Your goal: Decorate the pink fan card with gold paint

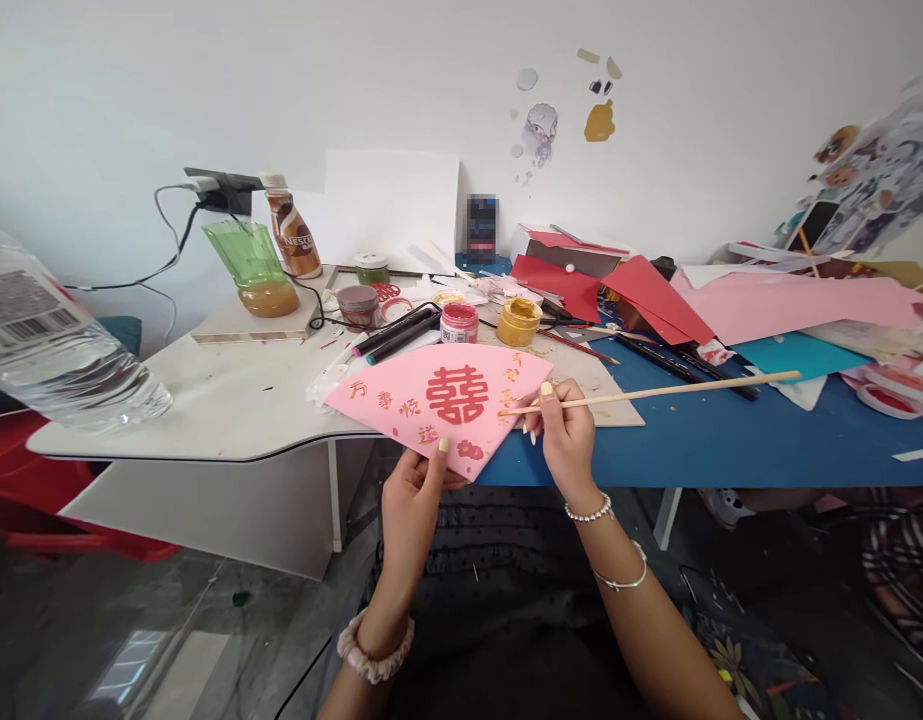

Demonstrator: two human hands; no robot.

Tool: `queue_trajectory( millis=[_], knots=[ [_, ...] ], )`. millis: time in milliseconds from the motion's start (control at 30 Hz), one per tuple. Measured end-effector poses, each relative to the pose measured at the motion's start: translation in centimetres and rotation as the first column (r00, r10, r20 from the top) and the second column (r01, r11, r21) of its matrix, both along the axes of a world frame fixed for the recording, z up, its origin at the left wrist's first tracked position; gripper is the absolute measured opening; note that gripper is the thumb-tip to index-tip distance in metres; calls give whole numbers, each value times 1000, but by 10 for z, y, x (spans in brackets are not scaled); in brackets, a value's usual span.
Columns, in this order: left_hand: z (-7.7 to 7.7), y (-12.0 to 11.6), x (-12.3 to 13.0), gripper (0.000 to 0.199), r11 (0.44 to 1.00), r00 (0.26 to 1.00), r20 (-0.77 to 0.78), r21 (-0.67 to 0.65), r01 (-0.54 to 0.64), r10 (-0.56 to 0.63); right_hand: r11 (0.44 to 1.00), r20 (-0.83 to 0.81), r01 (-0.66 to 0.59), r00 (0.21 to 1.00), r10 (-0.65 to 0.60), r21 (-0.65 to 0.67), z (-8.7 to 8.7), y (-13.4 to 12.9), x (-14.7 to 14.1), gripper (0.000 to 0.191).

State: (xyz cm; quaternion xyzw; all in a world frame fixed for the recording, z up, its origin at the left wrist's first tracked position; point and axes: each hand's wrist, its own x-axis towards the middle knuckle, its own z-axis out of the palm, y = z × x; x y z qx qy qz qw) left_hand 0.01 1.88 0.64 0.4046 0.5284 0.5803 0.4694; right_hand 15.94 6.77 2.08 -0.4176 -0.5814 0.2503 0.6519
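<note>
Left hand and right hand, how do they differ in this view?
The left hand holds the pink fan-shaped paper by its lower edge, while the right hand pinches a thin wooden stick. The left hand's wrist wears a pale scrunchie; the right hand's wrist wears a beaded bracelet and a thin bangle. Both hands are bare, with pale painted nails.

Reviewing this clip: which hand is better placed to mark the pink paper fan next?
Right, probably: the right hand holds a long thin wooden paintbrush, its tip at the pink paper fan, while the left hand grips the fan's lower edge.
</note>
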Motion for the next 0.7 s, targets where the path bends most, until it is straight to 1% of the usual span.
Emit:
queue_trajectory(
  millis=[100,267,400,567,700],
  knots=[
    [0,0,0,32,1000,1000,1,-3,-9,9,1000,2,23,1000,-23,0,0,0,0,24],
    [0,0,0,32,1000,1000,10,-6,0,0,1000,27,-4,1000,4,-1,0,-1,0,24],
    [1,0,0,33,1000,1000,5,-21,-6,6,1000,2,16,1000,-16,-1,-1,-1,1,24],
    [3,0,0,34,1000,1000,-1,-23,-10,10,1000,30,0,1000,0,-5,-1,-1,1,25],
    [3,0,0,34,1000,1000,-3,-25,-13,13,1000,13,28,1000,-28,-4,0,-1,1,25]
  ],
)
